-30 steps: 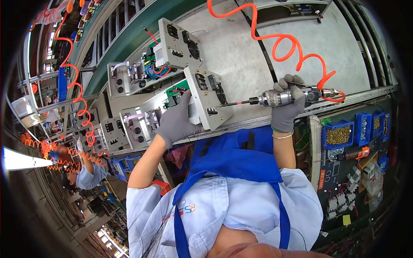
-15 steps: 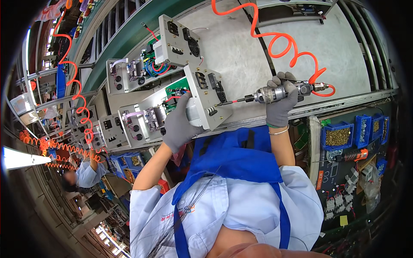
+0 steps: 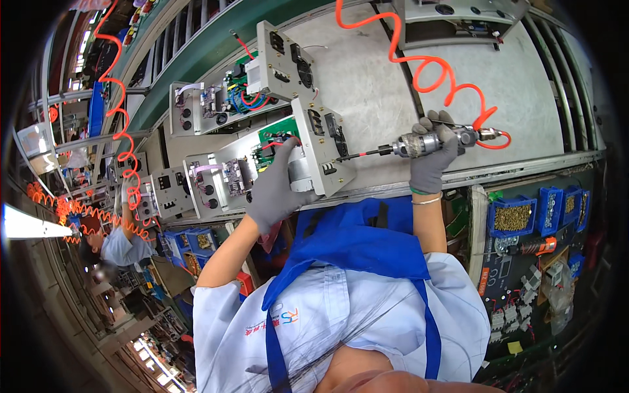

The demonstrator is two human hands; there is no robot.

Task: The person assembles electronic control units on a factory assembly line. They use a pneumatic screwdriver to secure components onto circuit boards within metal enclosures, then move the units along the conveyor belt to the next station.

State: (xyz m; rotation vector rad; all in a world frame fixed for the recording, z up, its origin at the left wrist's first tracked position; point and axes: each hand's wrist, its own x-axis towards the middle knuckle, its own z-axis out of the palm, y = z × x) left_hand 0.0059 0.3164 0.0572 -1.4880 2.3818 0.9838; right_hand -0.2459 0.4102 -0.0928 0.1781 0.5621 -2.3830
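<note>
1. Slightly further right in my feed than half a second ago sits the near chassis (image 3: 247, 147), lying on the metal bench (image 3: 360, 72), its end panel (image 3: 321, 149) upright.
2. I see the left hand (image 3: 278, 187), gloved grey, with thumb and fingers spread about the pale block (image 3: 301, 171) behind that panel; I cannot tell whether they squeeze it.
3. My right hand (image 3: 434, 154) wraps its fingers round the power driver (image 3: 419, 144), whose bit points at the panel's outer face; contact is too small for me to judge.
4. Beyond, the far chassis (image 3: 285, 65) stands just beside the near one.
5. An orange coiled hose (image 3: 395, 38) runs to the driver.
6. Rightward, I see a blue bin (image 3: 510, 233) of brass-coloured hardware.
</note>
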